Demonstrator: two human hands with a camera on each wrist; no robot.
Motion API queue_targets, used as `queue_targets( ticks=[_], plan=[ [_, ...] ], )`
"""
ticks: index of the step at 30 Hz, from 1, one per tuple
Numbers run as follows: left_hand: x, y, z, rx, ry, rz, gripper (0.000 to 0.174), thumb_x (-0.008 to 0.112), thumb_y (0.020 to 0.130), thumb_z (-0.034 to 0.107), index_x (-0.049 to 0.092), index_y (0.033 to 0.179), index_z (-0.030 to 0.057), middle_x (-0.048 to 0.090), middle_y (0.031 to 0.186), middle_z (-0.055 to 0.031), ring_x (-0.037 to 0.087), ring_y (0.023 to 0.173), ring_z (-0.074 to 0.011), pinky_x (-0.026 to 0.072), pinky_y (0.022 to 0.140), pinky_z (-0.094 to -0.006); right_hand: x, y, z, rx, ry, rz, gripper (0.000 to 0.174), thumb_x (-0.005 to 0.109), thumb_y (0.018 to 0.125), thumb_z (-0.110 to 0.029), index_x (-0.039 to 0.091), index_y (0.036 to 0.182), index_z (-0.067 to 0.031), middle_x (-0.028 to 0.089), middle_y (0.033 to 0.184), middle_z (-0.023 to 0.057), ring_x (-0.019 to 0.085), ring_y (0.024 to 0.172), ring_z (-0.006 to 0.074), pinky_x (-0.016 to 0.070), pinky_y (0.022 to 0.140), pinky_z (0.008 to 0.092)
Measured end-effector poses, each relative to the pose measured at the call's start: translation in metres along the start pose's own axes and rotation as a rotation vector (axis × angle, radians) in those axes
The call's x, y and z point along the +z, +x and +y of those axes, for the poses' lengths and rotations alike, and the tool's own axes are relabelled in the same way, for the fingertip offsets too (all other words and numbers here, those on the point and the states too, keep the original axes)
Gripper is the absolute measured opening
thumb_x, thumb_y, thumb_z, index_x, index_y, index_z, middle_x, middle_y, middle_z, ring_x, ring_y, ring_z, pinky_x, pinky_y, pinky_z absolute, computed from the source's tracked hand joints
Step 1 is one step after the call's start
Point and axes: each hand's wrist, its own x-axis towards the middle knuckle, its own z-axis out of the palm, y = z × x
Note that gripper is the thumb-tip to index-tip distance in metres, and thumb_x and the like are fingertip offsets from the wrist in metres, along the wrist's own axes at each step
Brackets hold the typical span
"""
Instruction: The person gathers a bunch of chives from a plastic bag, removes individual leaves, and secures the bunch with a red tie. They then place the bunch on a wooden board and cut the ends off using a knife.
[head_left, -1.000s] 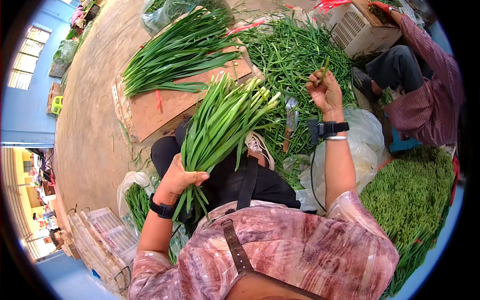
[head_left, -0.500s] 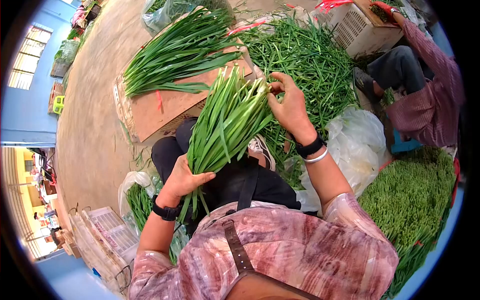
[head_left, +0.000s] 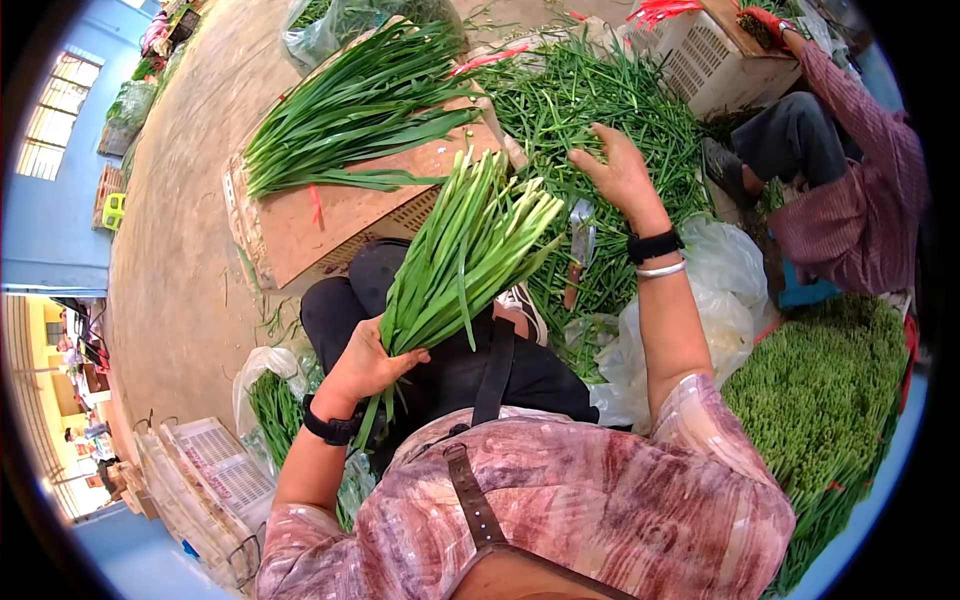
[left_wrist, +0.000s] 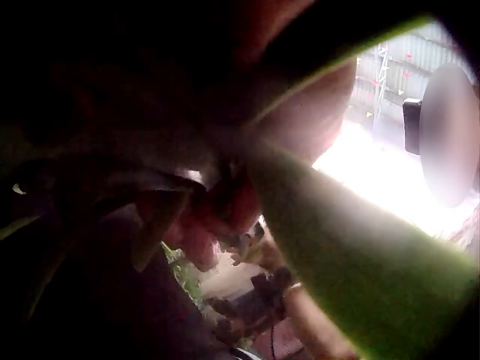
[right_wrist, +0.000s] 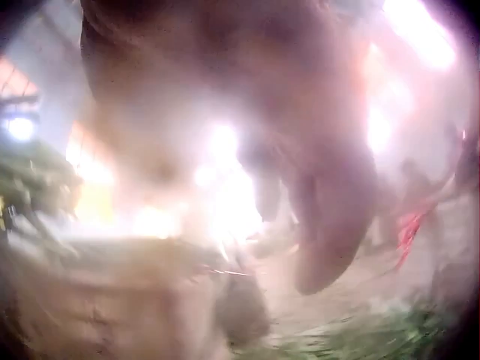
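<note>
The left hand (head_left: 370,362) grips a bunch of long green stalks (head_left: 450,260) near its leafy lower end, over the person's lap; the pale cut ends point up and right. In the left wrist view a broad green leaf (left_wrist: 360,255) crosses close in front of dark, blurred fingers (left_wrist: 199,240). Off to the right of the bunch, the right hand (head_left: 622,175) is raised over a heap of loose green stalks (head_left: 600,110), thumb and fingers apart, holding nothing visible. The right wrist view shows that hand (right_wrist: 300,150) large and blurred.
More long leaves (head_left: 350,110) lie on a brown board (head_left: 300,235) ahead. A knife (head_left: 578,250) rests on the heap, beside a clear plastic bag (head_left: 715,290). Another person (head_left: 850,210) sits at the right, near a crate (head_left: 715,60) and stacked green bunches (head_left: 820,390).
The right hand came in to the pale ends of the bunch, then moved back up and right; the thin piece it held earlier is no longer seen. The left hand keeps its grip, the bunch slightly shifted.
</note>
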Motion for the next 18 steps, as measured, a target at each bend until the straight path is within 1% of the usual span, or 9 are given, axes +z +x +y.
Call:
queue_targets(
  ticks=[3, 4, 5, 7, 8, 11, 12, 15, 18],
  plan=[
    [0.000, 0.000, 0.006, -0.118, 0.058, -0.031, 0.014, 0.065, 0.079, -0.002, 0.062, 0.093, -0.0013, 0.066, 0.081, -0.0037, 0.060, 0.071, -0.0100, 0.0495, 0.067, -0.0240, 0.016, 0.002, -0.028, 0.113, 0.371, -0.408, 0.054, 0.073, 0.076, -0.033, 0.059, 0.109, 0.0078, 0.067, 0.093, 0.0161, 0.064, 0.084, 0.0212, 0.0494, 0.071, 0.0341],
    [-0.001, 0.001, 0.008, -0.167, 0.077, -0.041, 0.015, 0.064, 0.079, -0.003, 0.062, 0.093, -0.0015, 0.067, 0.082, -0.0041, 0.060, 0.072, -0.0107, 0.0496, 0.069, -0.0244, 0.018, 0.004, -0.041, 0.067, 0.405, -0.610, 0.044, 0.074, 0.075, -0.028, 0.063, 0.101, 0.0056, 0.066, 0.083, 0.0083, 0.059, 0.073, 0.0144, 0.0473, 0.066, 0.0299],
    [-0.001, 0.002, 0.006, -0.028, 0.169, -0.003, 0.017, 0.064, 0.078, -0.003, 0.062, 0.095, -0.0017, 0.067, 0.084, -0.0046, 0.060, 0.074, -0.0109, 0.0493, 0.070, -0.0247, 0.016, 0.000, -0.056, 0.111, 0.351, -0.729, 0.027, 0.069, 0.078, -0.015, 0.063, 0.095, 0.0057, 0.059, 0.073, -0.0002, 0.048, 0.064, 0.0069, 0.0391, 0.057, 0.0229],
    [-0.001, 0.004, 0.000, 0.245, 0.347, 0.084, 0.021, 0.064, 0.077, -0.004, 0.062, 0.098, -0.0020, 0.067, 0.086, -0.0056, 0.060, 0.078, -0.0111, 0.0488, 0.074, -0.0254, 0.031, -0.008, -0.052, 0.139, 0.434, -0.616, 0.017, 0.067, 0.078, -0.011, 0.064, 0.085, 0.0033, 0.058, 0.070, -0.0018, 0.048, 0.062, 0.0059, 0.0376, 0.056, 0.0229],
    [-0.001, 0.002, 0.000, 0.228, 0.311, 0.135, 0.023, 0.064, 0.077, -0.004, 0.061, 0.100, -0.0022, 0.067, 0.088, -0.0060, 0.060, 0.080, -0.0108, 0.0484, 0.075, -0.0255, 0.029, -0.010, -0.051, 0.126, 0.408, -0.567, 0.017, 0.067, 0.078, -0.012, 0.064, 0.087, 0.0021, 0.057, 0.070, -0.0030, 0.048, 0.061, 0.0062, 0.0380, 0.055, 0.0224],
    [-0.004, 0.000, 0.001, 0.176, 0.241, 0.217, 0.029, 0.064, 0.076, -0.004, 0.060, 0.105, -0.0024, 0.068, 0.092, -0.0073, 0.058, 0.083, -0.0096, 0.0475, 0.078, -0.0257, 0.019, -0.027, -0.070, -0.011, 0.871, -0.345, 0.015, 0.063, 0.080, -0.004, 0.065, 0.093, 0.0029, 0.066, 0.081, 0.0020, 0.058, 0.070, 0.0071, 0.0465, 0.065, 0.0207],
    [-0.006, 0.001, -0.002, 0.167, 0.241, 0.203, 0.030, 0.064, 0.076, -0.004, 0.059, 0.106, -0.0024, 0.068, 0.093, -0.0077, 0.058, 0.083, -0.0091, 0.0474, 0.078, -0.0257, 0.015, -0.024, -0.073, 0.015, 0.773, -0.373, 0.016, 0.062, 0.081, 0.000, 0.066, 0.096, 0.0034, 0.068, 0.087, 0.0039, 0.061, 0.074, 0.0074, 0.0488, 0.069, 0.0213],
    [-0.008, 0.007, 0.003, 0.220, 0.300, 0.177, 0.029, 0.065, 0.077, -0.003, 0.060, 0.105, -0.0025, 0.067, 0.092, -0.0079, 0.057, 0.082, -0.0087, 0.0474, 0.078, -0.0257, 0.021, -0.021, -0.054, -0.016, 0.652, -0.318, 0.015, 0.062, 0.080, 0.002, 0.068, 0.094, 0.0023, 0.068, 0.085, 0.0023, 0.061, 0.073, 0.0074, 0.0490, 0.067, 0.0216],
    [-0.011, 0.004, -0.004, 0.199, 0.261, 0.178, 0.027, 0.066, 0.077, -0.002, 0.060, 0.103, -0.0023, 0.067, 0.090, -0.0075, 0.057, 0.079, -0.0094, 0.0476, 0.077, -0.0258, 0.007, -0.017, -0.050, -0.026, 0.675, -0.169, 0.011, 0.063, 0.083, -0.005, 0.069, 0.092, -0.0016, 0.066, 0.079, 0.0001, 0.058, 0.069, 0.0062, 0.0477, 0.063, 0.0212]
  ],
)
